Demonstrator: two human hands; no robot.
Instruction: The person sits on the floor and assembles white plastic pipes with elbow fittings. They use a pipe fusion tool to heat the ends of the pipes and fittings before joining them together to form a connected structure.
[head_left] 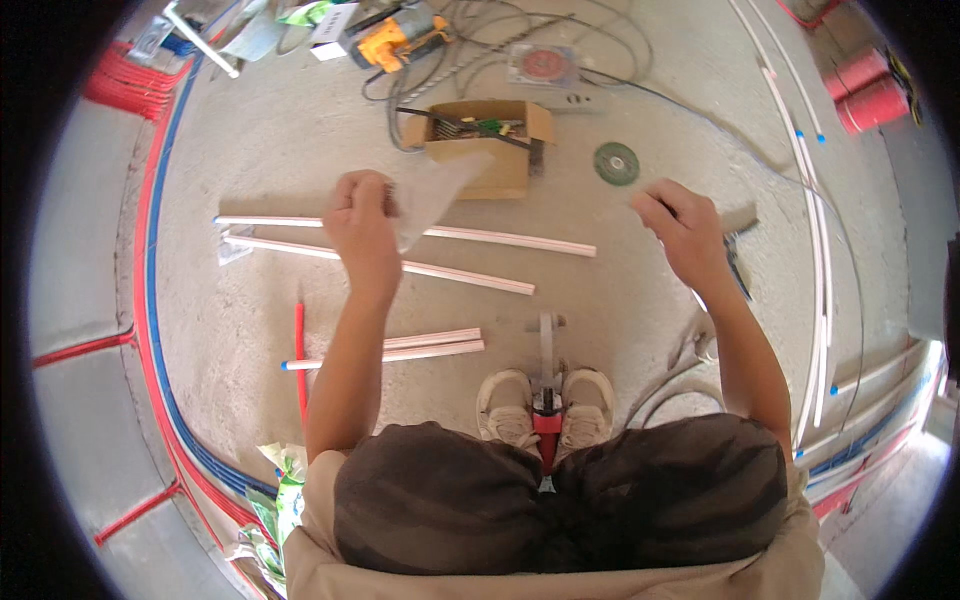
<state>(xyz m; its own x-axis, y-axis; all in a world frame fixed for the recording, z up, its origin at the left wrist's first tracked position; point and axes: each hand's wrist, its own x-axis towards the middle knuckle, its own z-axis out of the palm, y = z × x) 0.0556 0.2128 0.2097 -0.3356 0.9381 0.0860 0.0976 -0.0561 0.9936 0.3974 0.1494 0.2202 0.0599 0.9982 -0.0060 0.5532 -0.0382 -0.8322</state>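
My left hand (362,225) is closed on a thin, whitish see-through plastic bag (440,197), which sticks out to the right, blurred by motion. Away to the right, my right hand (680,225) is pinched shut; whatever may be between thumb and finger is too small to make out. Just beyond it lies a green cutting disc (617,163) on the concrete floor. An open cardboard box (478,172) holding small bits and parts stands past my left hand. Between my shoes is a tool with a red handle (547,440) and a pale metal end.
White pipes (480,235) lie across the floor below my left hand, with shorter ones nearer me. A yellow power tool (400,38) and tangled cables sit at the far side. A packaged red disc (543,65) is near them. Red and blue pipes (152,230) run along the left wall.
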